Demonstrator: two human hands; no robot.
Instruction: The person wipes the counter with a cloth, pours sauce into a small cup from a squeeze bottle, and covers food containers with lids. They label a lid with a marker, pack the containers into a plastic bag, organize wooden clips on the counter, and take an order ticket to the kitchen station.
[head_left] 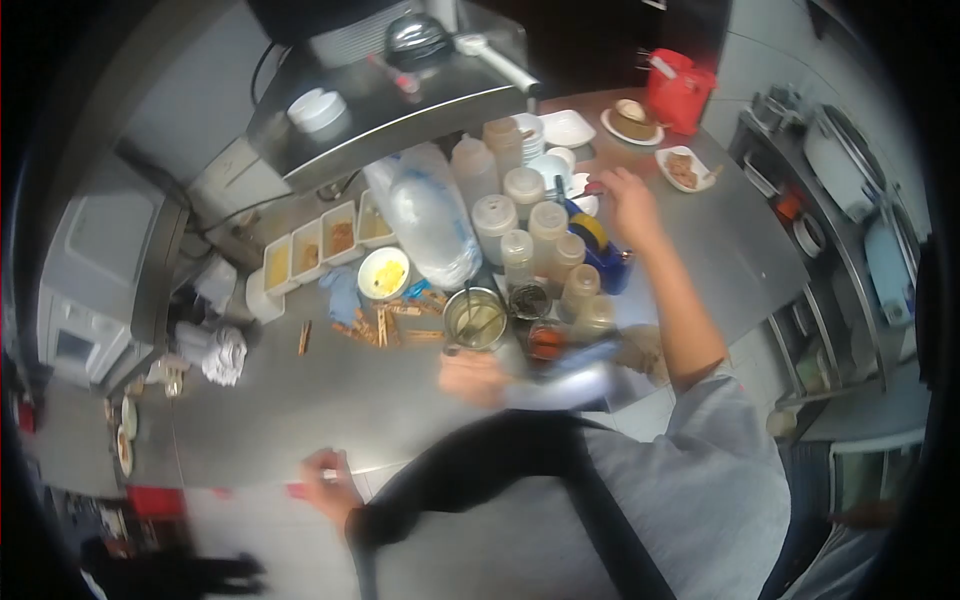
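My right hand (632, 205) reaches over the worktop, fingers pinched at a small dark-red thing (596, 188) beside white dishes. Below it stands a blue tape dispenser (608, 272) with a yellow roll. Off the worktop's front edge, my left hand (328, 482) is curled, with a bit of red at its fingers; I cannot tell what it holds. A black band crosses in front of its forearm. Another hand (472, 377), blurred, shows by a steel pot (475, 319) of pale liquid with a utensil in it. A whitish streak (570, 388) lies beside that hand.
Several squeeze bottles (547, 222) crowd the worktop (330, 400). Wooden clothespins (385, 328) lie by a bowl of yellow food (384, 274) and white seasoning tubs (308, 245). A steel shelf (420, 120) overhangs the back. Plated food (684, 170) and a red container (678, 92) stand at the far right.
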